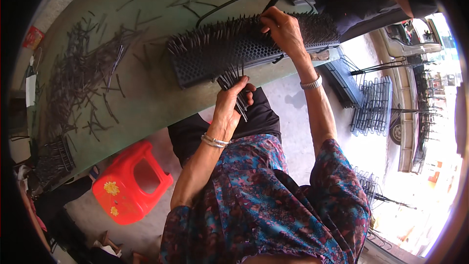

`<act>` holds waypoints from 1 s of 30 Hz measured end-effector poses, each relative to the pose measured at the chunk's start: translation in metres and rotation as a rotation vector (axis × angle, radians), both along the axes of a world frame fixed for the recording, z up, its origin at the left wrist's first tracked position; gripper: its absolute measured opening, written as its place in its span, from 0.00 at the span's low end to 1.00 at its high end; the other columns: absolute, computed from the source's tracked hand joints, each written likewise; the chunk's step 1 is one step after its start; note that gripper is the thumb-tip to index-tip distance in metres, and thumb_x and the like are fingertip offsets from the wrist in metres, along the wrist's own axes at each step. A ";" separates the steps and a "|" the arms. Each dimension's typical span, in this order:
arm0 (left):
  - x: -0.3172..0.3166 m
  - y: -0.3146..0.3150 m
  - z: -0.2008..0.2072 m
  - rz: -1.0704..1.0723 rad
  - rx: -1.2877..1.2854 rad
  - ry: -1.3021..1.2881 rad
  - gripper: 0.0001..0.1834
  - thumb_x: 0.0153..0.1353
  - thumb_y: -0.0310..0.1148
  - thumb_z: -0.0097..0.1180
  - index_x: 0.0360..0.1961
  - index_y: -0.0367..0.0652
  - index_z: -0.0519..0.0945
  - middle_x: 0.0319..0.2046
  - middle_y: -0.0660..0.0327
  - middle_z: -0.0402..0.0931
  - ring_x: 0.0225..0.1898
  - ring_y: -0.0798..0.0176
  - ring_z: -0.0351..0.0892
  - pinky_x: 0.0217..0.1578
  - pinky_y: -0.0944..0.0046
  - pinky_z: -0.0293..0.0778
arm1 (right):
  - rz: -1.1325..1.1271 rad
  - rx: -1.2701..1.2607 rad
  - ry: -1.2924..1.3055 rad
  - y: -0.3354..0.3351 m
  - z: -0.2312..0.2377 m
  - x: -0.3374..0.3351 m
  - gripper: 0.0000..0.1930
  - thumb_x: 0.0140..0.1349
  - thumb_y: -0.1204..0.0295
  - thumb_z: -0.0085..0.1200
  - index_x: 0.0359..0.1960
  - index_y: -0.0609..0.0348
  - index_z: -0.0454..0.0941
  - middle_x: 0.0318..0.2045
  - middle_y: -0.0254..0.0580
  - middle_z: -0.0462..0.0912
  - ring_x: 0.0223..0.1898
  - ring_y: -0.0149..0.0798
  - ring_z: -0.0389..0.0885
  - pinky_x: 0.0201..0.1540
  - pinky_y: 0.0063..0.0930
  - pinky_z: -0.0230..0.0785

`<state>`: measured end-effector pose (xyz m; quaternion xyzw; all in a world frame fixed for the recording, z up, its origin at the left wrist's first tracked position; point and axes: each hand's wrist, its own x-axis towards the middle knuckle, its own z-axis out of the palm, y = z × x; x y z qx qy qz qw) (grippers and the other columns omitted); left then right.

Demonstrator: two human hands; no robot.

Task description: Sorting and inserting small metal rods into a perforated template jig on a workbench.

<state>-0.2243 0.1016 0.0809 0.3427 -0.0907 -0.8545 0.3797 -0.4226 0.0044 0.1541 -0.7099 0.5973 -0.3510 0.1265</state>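
A bundle of thin dark rods [241, 103] sticks out above and below my left hand [227, 100], whose fingers are wrapped round it. Just beyond lies a long dark rack [198, 70] with a honeycomb of holes, slanting across the table's near edge. Many similar rods [207, 33] stand upright in its far rows, while holes along the near side show bare. My right hand [286, 32] is over the rack's standing rods, thumb and fingers drawn together in a pinch. Whatever lies between those fingertips is too small to make out.
Loose rods [80, 71] lie heaped across the left of the greenish table [151, 112]. A black bent-bar frame [234, 1] stands behind the rack. A red plastic stool [122, 198] is below the table's edge. Wire racks [373, 105] and a parked vehicle [408, 44] are at right.
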 end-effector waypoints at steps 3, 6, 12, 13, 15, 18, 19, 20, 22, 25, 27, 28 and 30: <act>0.002 0.000 0.000 0.015 -0.022 0.032 0.11 0.62 0.34 0.61 0.40 0.38 0.79 0.22 0.61 0.76 0.20 0.70 0.71 0.21 0.68 0.68 | -0.139 0.033 -0.101 0.009 0.010 0.003 0.06 0.64 0.75 0.52 0.38 0.64 0.78 0.26 0.44 0.84 0.30 0.34 0.86 0.32 0.24 0.73; 0.005 -0.001 -0.001 0.051 -0.071 0.004 0.13 0.62 0.35 0.62 0.42 0.37 0.80 0.23 0.63 0.75 0.20 0.70 0.68 0.21 0.68 0.67 | -0.219 0.059 -0.170 0.019 0.023 0.007 0.07 0.64 0.74 0.53 0.38 0.65 0.78 0.26 0.43 0.84 0.30 0.32 0.86 0.33 0.23 0.73; 0.000 -0.011 0.017 0.151 -0.114 -0.181 0.15 0.62 0.36 0.62 0.45 0.39 0.81 0.35 0.59 0.83 0.21 0.73 0.67 0.23 0.70 0.67 | -0.043 0.244 -0.414 0.049 0.030 0.003 0.09 0.64 0.74 0.51 0.37 0.70 0.77 0.26 0.45 0.85 0.30 0.34 0.86 0.34 0.23 0.76; -0.001 -0.014 0.020 0.127 -0.167 -0.219 0.15 0.61 0.36 0.62 0.45 0.38 0.81 0.36 0.59 0.84 0.21 0.73 0.67 0.23 0.70 0.67 | -0.042 0.246 -0.415 0.053 0.030 0.005 0.09 0.64 0.74 0.51 0.37 0.70 0.77 0.26 0.45 0.85 0.30 0.34 0.86 0.34 0.23 0.76; -0.003 -0.016 0.023 0.088 -0.267 -0.263 0.16 0.61 0.37 0.62 0.44 0.36 0.81 0.37 0.56 0.84 0.22 0.74 0.70 0.22 0.71 0.68 | 0.024 0.372 -0.509 0.058 0.026 0.009 0.08 0.67 0.74 0.51 0.40 0.69 0.76 0.28 0.45 0.84 0.32 0.33 0.86 0.38 0.23 0.76; -0.002 -0.015 0.018 0.009 -0.269 -0.197 0.14 0.61 0.36 0.63 0.42 0.37 0.81 0.36 0.52 0.84 0.21 0.74 0.70 0.21 0.72 0.68 | 0.034 0.388 -0.494 0.060 0.023 0.014 0.09 0.67 0.73 0.51 0.40 0.68 0.77 0.28 0.44 0.85 0.32 0.32 0.85 0.38 0.23 0.76; -0.002 -0.014 0.018 0.010 -0.266 -0.201 0.14 0.61 0.36 0.63 0.42 0.37 0.81 0.36 0.52 0.84 0.21 0.74 0.70 0.21 0.72 0.68 | 0.034 0.404 -0.520 0.061 0.022 0.016 0.09 0.67 0.72 0.51 0.40 0.68 0.77 0.27 0.44 0.85 0.32 0.32 0.85 0.38 0.23 0.76; -0.003 -0.012 0.018 0.021 -0.215 -0.165 0.13 0.61 0.35 0.63 0.41 0.37 0.81 0.35 0.51 0.84 0.21 0.74 0.71 0.21 0.72 0.68 | 0.036 0.408 -0.523 0.062 0.020 0.017 0.09 0.67 0.72 0.51 0.40 0.68 0.77 0.27 0.44 0.85 0.32 0.32 0.85 0.38 0.23 0.76; -0.004 -0.011 0.016 0.034 -0.162 -0.131 0.11 0.60 0.34 0.63 0.40 0.38 0.81 0.34 0.50 0.84 0.21 0.74 0.71 0.21 0.73 0.68 | 0.027 0.378 -0.554 0.065 0.016 0.019 0.10 0.67 0.70 0.51 0.40 0.68 0.77 0.27 0.43 0.85 0.31 0.31 0.84 0.38 0.23 0.75; -0.004 -0.011 0.011 -0.002 -0.092 -0.074 0.10 0.60 0.33 0.64 0.38 0.38 0.81 0.32 0.51 0.83 0.21 0.74 0.71 0.21 0.72 0.68 | -0.027 0.357 -0.529 0.071 0.013 0.024 0.11 0.67 0.68 0.51 0.40 0.67 0.78 0.27 0.42 0.85 0.30 0.30 0.84 0.36 0.23 0.74; -0.004 -0.009 0.013 0.038 -0.070 -0.104 0.10 0.59 0.32 0.64 0.38 0.38 0.81 0.30 0.53 0.83 0.21 0.73 0.71 0.21 0.72 0.68 | -0.042 0.363 -0.561 0.074 0.009 0.025 0.11 0.67 0.68 0.51 0.40 0.66 0.78 0.27 0.42 0.85 0.30 0.30 0.83 0.35 0.23 0.73; -0.004 -0.010 0.014 0.036 -0.072 -0.103 0.10 0.59 0.32 0.64 0.38 0.38 0.81 0.30 0.53 0.83 0.21 0.73 0.71 0.21 0.72 0.68 | -0.057 0.366 -0.592 0.074 0.007 0.025 0.11 0.67 0.68 0.51 0.40 0.66 0.78 0.27 0.41 0.85 0.29 0.30 0.83 0.34 0.22 0.72; -0.002 -0.010 0.014 0.040 -0.102 -0.147 0.09 0.59 0.32 0.64 0.36 0.38 0.81 0.29 0.54 0.82 0.21 0.73 0.71 0.20 0.71 0.68 | -0.096 0.321 -0.596 0.072 0.001 0.024 0.11 0.67 0.68 0.51 0.40 0.66 0.78 0.27 0.41 0.85 0.29 0.29 0.82 0.33 0.22 0.72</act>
